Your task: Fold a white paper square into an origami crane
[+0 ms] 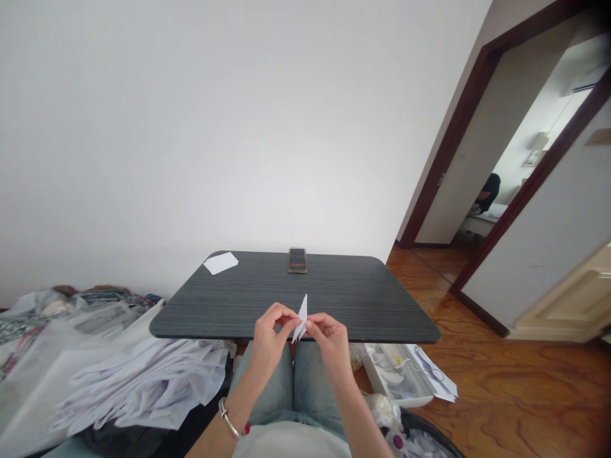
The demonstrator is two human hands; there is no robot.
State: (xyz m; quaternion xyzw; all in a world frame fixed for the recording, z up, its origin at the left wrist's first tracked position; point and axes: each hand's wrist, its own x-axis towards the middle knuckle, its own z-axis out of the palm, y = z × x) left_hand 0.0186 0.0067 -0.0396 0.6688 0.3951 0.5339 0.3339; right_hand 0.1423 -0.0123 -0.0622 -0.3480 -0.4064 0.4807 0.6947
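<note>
A small folded piece of white paper [301, 317], narrow and pointed upward, is pinched between both hands over the near edge of the dark table [238, 299]. My left hand [268, 336] grips its left side with fingertips closed. My right hand [329, 335] pinches its right side. A silver bracelet circles my left wrist.
A phone [296, 260] lies at the table's far edge, and a white paper sheet [220, 263] at the far left corner. A heap of white paper [143, 381] lies on the left. A white tray with items [401, 378] sits on the wooden floor at right. Open doorway beyond.
</note>
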